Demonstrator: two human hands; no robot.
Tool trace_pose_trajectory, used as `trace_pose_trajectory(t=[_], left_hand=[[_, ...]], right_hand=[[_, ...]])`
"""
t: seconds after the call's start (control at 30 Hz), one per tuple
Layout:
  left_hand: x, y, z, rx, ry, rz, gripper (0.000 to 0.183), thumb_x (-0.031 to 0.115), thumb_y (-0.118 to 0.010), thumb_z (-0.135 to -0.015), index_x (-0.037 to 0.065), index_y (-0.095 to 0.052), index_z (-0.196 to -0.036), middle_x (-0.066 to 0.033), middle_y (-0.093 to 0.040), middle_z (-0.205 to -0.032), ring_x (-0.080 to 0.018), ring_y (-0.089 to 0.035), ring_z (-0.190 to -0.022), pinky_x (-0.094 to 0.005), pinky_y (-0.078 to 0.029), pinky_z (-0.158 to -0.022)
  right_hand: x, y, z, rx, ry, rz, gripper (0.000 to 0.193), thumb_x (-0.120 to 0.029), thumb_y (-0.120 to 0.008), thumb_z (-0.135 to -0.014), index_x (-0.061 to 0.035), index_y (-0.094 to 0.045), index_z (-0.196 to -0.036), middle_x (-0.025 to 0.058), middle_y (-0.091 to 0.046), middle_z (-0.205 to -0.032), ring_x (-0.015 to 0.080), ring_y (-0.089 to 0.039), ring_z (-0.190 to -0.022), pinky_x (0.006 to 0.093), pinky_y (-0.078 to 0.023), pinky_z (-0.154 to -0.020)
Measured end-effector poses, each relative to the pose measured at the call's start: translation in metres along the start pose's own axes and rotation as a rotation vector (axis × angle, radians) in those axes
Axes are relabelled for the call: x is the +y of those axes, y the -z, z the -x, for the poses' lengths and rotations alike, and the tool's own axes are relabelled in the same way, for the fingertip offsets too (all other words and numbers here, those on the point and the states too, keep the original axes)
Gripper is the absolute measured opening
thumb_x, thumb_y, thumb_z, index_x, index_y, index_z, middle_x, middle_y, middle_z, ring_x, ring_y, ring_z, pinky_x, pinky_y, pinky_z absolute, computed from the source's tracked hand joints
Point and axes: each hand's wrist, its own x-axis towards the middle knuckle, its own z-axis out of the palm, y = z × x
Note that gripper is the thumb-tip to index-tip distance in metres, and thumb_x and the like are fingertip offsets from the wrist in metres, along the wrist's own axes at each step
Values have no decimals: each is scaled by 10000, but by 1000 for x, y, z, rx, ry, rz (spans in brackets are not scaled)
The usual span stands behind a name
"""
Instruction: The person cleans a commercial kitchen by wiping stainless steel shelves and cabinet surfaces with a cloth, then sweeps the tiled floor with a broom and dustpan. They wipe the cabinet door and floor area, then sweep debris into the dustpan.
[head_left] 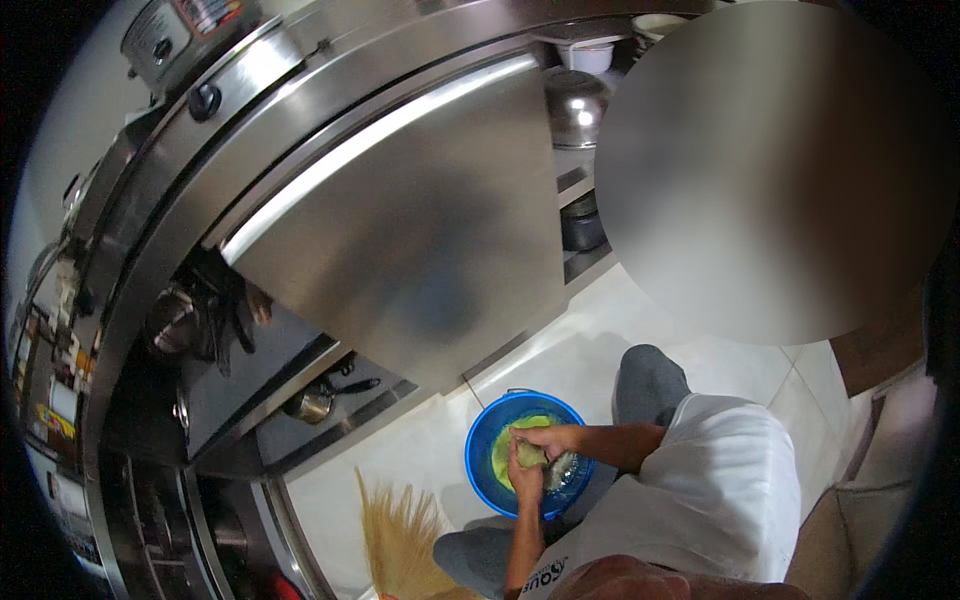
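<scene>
Both hands reach down into a blue bucket (470, 470) that stands on the floor between my feet. My left hand (524, 480) is closed round a crumpled yellowish-green cloth (530, 456). From the other side my right hand (550, 438) grips the same cloth, so the two hands meet on it. Behind the hands a brighter green patch (503, 455) shows inside the bucket; whether it belongs to the cloth I cannot tell. Something pale and shiny, perhaps water (568, 473), lies at the bucket's right side.
A straw broom (400, 530) lies left of the bucket. Ahead is a steel counter with a large metal panel (420, 230). Pans (315, 402) sit on its lower shelf, and a metal bowl (577, 105) sits on a shelf beyond. A blurred disc covers the upper right.
</scene>
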Motion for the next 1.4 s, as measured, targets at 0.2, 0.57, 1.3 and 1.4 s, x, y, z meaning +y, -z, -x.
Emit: trace_pose_trajectory(t=[0.2,0.57,1.3,1.4], left_hand=[[-15,35,7,-164,155,808,578,-33,-546,-584,6,-391,-1140,-129,-501,-1055,-241,-509,-943,-318,-412,-800],[-45,11,-1,-78,561,1035,674,577,-332,-768,48,-369,-1184,-95,-447,-1156,-267,-425,-1051,-437,-320,-877],[-44,13,-10,221,223,936,320,272,-409,-802,56,-428,-1038,-73,-490,-904,-196,-508,-835,-325,-429,-748],[-47,8,-13,-41,335,1177,355,321,-367,-822,41,-438,-1029,-85,-506,-949,-219,-505,-886,-351,-406,-786]], right_hand=[[-5,-3,-4,-162,-245,-175,352,-412,-501,-755,-131,-540,-964,65,-566,-927,213,-540,-854,419,-413,-746],[29,7,1,-27,59,-317,424,-469,-448,-774,-146,-498,-1042,68,-520,-1046,231,-481,-995,475,-410,-764],[16,-36,28,459,450,-13,318,-224,-613,-676,-122,-542,-969,82,-586,-895,215,-567,-808,287,-453,-699],[11,-52,47,646,707,371,243,-103,-594,-620,-85,-583,-863,94,-587,-832,207,-570,-751,306,-453,-659]])
